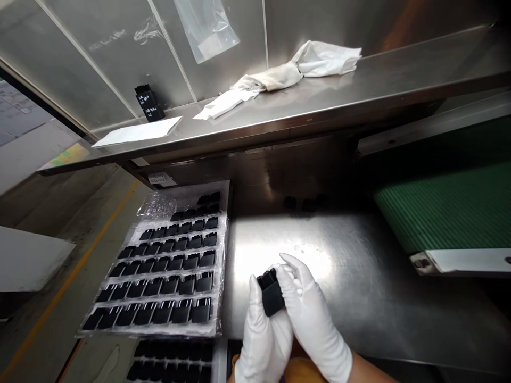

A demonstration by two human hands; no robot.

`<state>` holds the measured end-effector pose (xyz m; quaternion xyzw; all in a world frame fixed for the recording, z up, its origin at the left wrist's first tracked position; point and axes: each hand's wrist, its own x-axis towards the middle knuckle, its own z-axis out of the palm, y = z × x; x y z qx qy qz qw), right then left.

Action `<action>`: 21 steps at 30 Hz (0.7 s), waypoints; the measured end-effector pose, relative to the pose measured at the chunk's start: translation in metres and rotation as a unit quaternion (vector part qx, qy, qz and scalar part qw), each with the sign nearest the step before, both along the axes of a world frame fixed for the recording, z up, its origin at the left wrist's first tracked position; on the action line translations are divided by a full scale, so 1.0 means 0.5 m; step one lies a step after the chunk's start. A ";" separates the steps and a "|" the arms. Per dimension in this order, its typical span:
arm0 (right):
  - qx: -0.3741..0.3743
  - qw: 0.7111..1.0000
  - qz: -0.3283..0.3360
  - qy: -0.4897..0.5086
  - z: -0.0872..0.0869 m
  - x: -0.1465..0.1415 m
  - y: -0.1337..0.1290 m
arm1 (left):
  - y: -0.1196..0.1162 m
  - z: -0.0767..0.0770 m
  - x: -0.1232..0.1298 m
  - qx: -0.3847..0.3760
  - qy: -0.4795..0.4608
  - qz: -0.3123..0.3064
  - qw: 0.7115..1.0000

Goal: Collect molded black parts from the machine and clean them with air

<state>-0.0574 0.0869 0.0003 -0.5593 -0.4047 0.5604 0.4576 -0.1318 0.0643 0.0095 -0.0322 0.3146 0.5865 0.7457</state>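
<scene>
I hold a small black rectangular plastic part between both white-gloved hands. My left hand grips it from the lower left, and my right hand pinches it from the right. Its far end shows a stepped top, and the fingers hide part of its sides. Left of my hands lies a clear plastic tray holding several rows of similar black parts. A second tray of black parts sits just below it, partly cut off by the frame edge.
My hands are above a stainless steel table. A green ribbed conveyor belt runs at the right. Above stands a steel shelf carrying a white cloth, white paper and a small stack of black parts.
</scene>
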 end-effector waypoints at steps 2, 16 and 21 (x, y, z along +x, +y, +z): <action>-0.015 0.999 0.026 0.024 0.001 0.012 0.010 | 0.003 0.003 0.002 0.003 -0.028 -0.006 1.000; -0.031 0.997 0.072 -0.027 -0.005 0.021 -0.002 | -0.010 0.016 0.004 0.007 0.220 -0.005 0.976; -0.048 0.988 0.082 0.122 0.005 0.037 -0.002 | 0.009 0.021 -0.008 -0.057 0.136 0.011 0.989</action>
